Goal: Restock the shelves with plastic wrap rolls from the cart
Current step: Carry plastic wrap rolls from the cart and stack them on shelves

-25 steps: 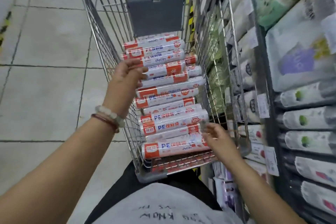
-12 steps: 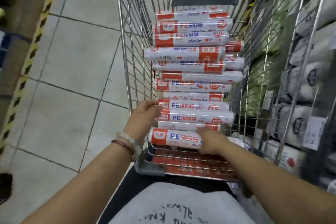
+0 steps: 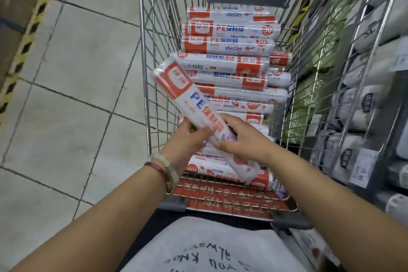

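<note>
The held plastic wrap roll sits above the cart's near end, tilted: red-labelled end up and to the left, other end down by the right wrist, clear of the pile below. Both hands are on its middle. Left hand cups it from underneath w/ fingers curled up round the near side; right hand wraps over the top, thumb toward the left hand. So both sets of fingers are closed round the one roll, hands nearly touching.

Step in hand, as I read it: roll lifted out, next it goes to the shelf on the right, just beside the cart's wire side.

Doing it well:
- Film wrapper looks slick & glossy, so squeeze across the tube, not just fingertips. Prob. light, so one hand should manage once grip is firm.
- Hands are bunched mid-roll; the long upper end could swing into the cart's left wire wall. Level it before turning right.
- Lift over the right wire wall, don't drag along it; the wrapper could snag.
- Match the shelf stock's orientation, label out. Which slot takes this brand can't be told; the shelf is blurred.

The remaining stacked rolls lie crosswise in the basket, many left, so task is early on. A bracelet sits on the left wrist; keep it off the wire.
</note>
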